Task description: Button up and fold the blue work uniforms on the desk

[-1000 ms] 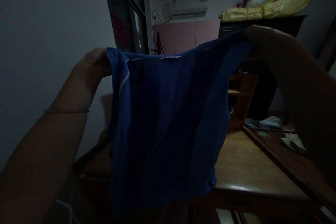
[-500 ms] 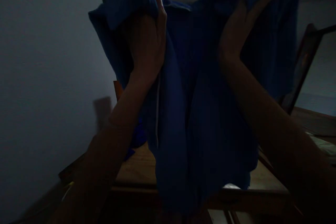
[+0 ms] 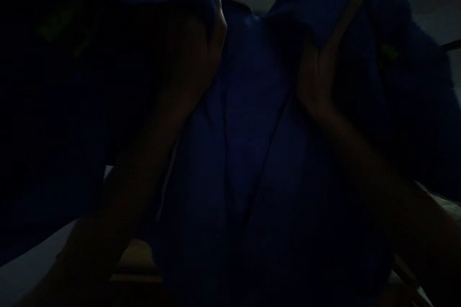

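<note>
Blue garment (image 3: pixel 254 120) hangs straight ahead, left hand (image 3: pixel 196 50) and right hand (image 3: pixel 319 74) under its upper folds, fingers mostly hidden, cannot tell whether either pinches cloth, desk (image 3: pixel 139 255) behind its lower left edge; best keep both shoulders level, cloth untwisted.

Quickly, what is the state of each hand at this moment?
Left hand: holding up the blue top, grip hidden; open or closed cannot be told.
Right hand: also holding up the blue top; too dark to tell if closed.
</note>
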{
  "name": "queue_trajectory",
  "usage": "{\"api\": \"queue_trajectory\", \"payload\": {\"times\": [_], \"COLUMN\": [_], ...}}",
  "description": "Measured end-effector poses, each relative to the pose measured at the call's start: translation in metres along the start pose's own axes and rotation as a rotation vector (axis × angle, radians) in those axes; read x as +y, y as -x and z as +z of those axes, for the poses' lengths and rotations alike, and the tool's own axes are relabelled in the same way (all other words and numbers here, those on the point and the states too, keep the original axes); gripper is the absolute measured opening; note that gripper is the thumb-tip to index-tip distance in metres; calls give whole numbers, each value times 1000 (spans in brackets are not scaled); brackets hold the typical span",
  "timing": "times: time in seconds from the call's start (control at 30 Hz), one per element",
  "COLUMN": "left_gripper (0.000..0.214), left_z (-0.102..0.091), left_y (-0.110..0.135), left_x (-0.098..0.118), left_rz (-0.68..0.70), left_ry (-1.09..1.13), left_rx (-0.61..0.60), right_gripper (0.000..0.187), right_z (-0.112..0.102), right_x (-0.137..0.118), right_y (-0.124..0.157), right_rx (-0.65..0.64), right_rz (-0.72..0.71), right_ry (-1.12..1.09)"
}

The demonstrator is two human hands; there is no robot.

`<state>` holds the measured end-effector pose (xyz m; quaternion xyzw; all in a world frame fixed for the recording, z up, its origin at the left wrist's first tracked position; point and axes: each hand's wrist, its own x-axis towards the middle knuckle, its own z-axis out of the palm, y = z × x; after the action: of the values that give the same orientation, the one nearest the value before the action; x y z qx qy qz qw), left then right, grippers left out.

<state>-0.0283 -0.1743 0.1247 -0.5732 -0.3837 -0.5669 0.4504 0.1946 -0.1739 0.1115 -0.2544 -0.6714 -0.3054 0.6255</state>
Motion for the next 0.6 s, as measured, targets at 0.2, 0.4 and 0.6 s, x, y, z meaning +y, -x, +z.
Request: {"api": "queue_trajectory", "payload": {"times": [0.2, 0.4, 0.6], "left_gripper": [53, 39, 43], "left_z": [115, 199, 217], "left_y": [152, 354, 451], "left_x": [-16, -23, -36], "left_rz": [26, -310, -415], "left_ry": [186, 474, 497], "left_rx": [-504, -1074, -1226], "right_gripper": [53, 53, 60], "right_z": [19, 68, 75], "right_x": [83, 163, 186], "right_y": [137, 343, 456], "right_rx": [-193, -718, -820], "right_rz": [267, 1002, 1171], "right_ry": [33, -28, -14]}}
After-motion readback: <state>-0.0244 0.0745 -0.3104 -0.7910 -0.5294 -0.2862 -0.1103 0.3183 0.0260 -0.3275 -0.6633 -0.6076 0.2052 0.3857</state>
